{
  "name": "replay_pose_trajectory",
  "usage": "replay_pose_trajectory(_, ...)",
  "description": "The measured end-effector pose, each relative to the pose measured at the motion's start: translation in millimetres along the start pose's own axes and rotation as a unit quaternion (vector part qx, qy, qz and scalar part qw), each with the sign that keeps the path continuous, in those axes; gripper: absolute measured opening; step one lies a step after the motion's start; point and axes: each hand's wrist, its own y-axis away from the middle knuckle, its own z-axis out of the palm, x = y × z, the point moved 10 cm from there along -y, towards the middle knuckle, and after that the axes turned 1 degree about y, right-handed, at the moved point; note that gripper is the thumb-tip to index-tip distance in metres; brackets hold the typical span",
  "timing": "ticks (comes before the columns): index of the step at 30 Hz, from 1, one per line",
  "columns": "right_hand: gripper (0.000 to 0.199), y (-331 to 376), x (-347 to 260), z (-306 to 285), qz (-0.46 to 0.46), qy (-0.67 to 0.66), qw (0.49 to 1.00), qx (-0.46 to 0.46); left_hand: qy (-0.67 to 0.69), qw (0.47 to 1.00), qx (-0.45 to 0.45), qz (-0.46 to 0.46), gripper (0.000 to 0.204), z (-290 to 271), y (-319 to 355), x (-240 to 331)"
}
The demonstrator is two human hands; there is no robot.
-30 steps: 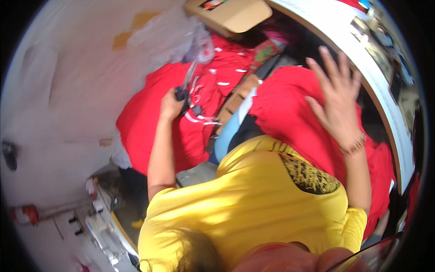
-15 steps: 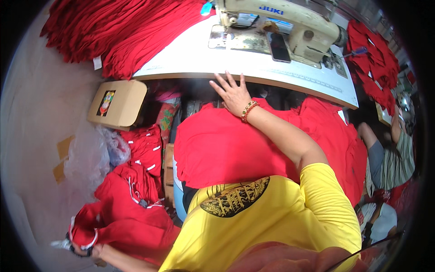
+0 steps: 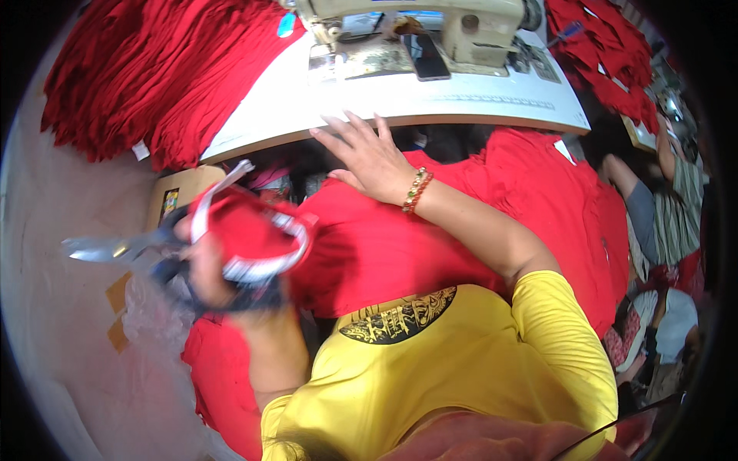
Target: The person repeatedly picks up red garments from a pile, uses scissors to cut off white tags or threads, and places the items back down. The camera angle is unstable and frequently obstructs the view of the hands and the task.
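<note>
**Scissors and red collar piece in one hand, the other flat by the counter edge**

The left hand (image 3: 211, 273) is closed around dark-handled scissors (image 3: 123, 247) and a red garment piece with white trim (image 3: 250, 234), both gripped together, probably so one hand carries them. It is motion-blurred. The right hand (image 3: 369, 154) is spread open, holding nothing, fingers reaching the edge of the white counter (image 3: 492, 107), palm over red cloth (image 3: 430, 238) on the lap, apparently steadying it. A sewing machine (image 3: 430, 19) stands behind.

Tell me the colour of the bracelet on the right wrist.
The beaded bracelet is gold and red, clearest in the head view.
</note>
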Motion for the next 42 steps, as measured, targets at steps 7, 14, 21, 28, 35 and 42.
replay_pose_trajectory(7, 0.042, 60.2, 11.8, -10.9, 0.115, -0.554, 0.823, -0.061, -0.137, 0.904, -0.1, -0.392, 0.019, -28.4, 20.3, -172.0)
replay_pose_trajectory(14, 0.034, 62.1, 28.6, 8.5, 0.257, -0.719, 0.642, -0.071, -0.301, 0.89, -0.245, -0.241, 0.031, -75.1, -29.1, -154.6)
replay_pose_trajectory(21, 0.027, -5.8, 79.6, -25.4, 0.21, -0.816, 0.53, 0.099, -0.591, 0.723, -0.357, -0.014, 0.03, -104.6, -30.6, -142.1)
replay_pose_trajectory(28, 0.023, -17.5, 52.7, -112.5, 0.022, -0.405, 0.914, 0.021, -0.503, 0.844, -0.187, 0.011, 0.038, -70.1, -68.8, 26.2)
replay_pose_trajectory(35, 0.026, 147.7, 62.8, 29.3, 0.097, -0.284, 0.919, -0.257, -0.342, 0.757, -0.263, -0.49, 0.025, -157.8, 103.5, -111.6)
replay_pose_trajectory(42, 0.031, 146.3, 43.7, 9.4, 0.099, -0.23, 0.941, -0.228, -0.421, 0.805, -0.28, -0.311, 0.022, -108.9, 57.3, -142.9)
